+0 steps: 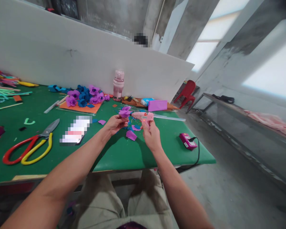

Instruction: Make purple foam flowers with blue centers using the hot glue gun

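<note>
Well, my left hand (116,124) pinched a purple flower (125,111) over the green table (124,159), and just to its right a pink glue gun (138,115) lay crosswise, nozzle towards the petals, gripped in my right hand (152,135).

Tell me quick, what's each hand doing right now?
Left hand: closed, holding a purple flower.
Right hand: closed around the handle of a pink glue gun.

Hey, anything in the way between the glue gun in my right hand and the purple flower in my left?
Nothing visible stands between the glue gun and the purple flower. A loose purple petal lies below, on the green table.
</note>
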Motion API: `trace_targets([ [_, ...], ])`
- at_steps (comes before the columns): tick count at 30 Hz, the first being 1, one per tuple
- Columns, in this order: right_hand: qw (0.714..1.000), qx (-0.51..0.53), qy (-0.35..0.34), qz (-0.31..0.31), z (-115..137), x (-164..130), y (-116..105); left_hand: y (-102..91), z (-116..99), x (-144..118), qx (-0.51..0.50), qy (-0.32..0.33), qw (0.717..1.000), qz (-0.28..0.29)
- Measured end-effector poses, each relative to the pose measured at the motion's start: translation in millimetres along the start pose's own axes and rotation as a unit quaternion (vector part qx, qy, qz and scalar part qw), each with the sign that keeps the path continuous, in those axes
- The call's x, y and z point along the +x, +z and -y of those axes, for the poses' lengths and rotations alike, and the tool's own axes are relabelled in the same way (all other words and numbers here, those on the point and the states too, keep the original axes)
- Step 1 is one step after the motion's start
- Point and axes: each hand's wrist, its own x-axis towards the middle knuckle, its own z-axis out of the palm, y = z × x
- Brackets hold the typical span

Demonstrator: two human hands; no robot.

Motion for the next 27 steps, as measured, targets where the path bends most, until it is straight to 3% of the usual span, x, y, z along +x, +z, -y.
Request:
trace_targets([
  [18,1.000,0.002,0.016,-0.013,3,-3,-5,-1.4,1,2,0.002,0.001,1.000,0.003],
  [27,0.999,0.028,0.023,0.004,7,-15,2,2.9,1,-1,-0.008,0.020,0.999,-0.029],
])
